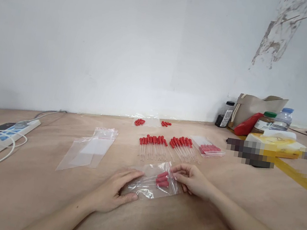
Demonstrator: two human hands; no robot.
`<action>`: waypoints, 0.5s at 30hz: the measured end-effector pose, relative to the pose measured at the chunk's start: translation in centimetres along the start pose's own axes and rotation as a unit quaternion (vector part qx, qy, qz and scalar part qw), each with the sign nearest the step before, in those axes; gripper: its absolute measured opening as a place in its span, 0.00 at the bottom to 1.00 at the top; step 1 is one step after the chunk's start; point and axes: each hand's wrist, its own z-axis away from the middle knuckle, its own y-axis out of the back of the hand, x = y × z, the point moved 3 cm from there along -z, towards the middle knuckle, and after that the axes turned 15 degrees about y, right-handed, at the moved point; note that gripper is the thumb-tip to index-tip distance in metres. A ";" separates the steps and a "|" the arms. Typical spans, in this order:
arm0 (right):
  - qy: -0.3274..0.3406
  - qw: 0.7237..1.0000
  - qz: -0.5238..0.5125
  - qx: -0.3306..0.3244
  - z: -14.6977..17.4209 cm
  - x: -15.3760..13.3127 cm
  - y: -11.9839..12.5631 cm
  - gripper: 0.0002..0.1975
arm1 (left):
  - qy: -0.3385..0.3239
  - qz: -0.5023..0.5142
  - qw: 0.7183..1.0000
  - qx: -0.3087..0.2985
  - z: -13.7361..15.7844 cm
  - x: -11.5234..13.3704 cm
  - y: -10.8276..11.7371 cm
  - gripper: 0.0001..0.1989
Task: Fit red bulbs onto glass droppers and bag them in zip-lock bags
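Observation:
A clear zip bag (145, 191) lies on the table between my hands, with red-bulbed droppers (162, 179) inside, their bulbs towards the right end. My left hand (118, 189) rests at the bag's left end, thumb and fingers apart, touching its edge. At the zip end on the right, my right hand (190, 178) pinches the bag's edge between thumb and fingers. Just beyond lie two rows of loose droppers, a left row (153, 141) and a right row (182, 145), bulbs pointing away from me. Another bag of droppers (209, 148) lies right of them.
Flat clear zip bags (89, 151) overlap on the left. Loose red bulbs (140, 122) lie near the wall on clear plastic. A power strip (13, 133) with white cables sits far left. Bottles, a bag (259, 108) and a yellow tissue pack (277, 144) stand at right.

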 end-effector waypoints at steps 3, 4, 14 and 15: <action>0.040 0.994 0.084 0.051 -0.8 0.3 1.3 0.08 | -0.010 -0.008 1.000 -0.009 0.0 0.1 0.0 0.22; 0.075 0.986 0.129 0.069 -1.4 0.3 1.7 0.06 | -0.010 -0.010 1.000 -0.013 0.0 0.1 -0.1 0.21; 0.089 0.892 0.431 0.104 -9.7 -2.1 0.9 0.08 | 0.001 -0.012 1.000 -0.016 -0.1 -0.1 -0.1 0.20; 0.078 0.896 0.426 0.100 -10.3 -2.0 0.6 0.09 | 0.000 -0.011 1.000 -0.014 -0.1 -0.1 -0.1 0.20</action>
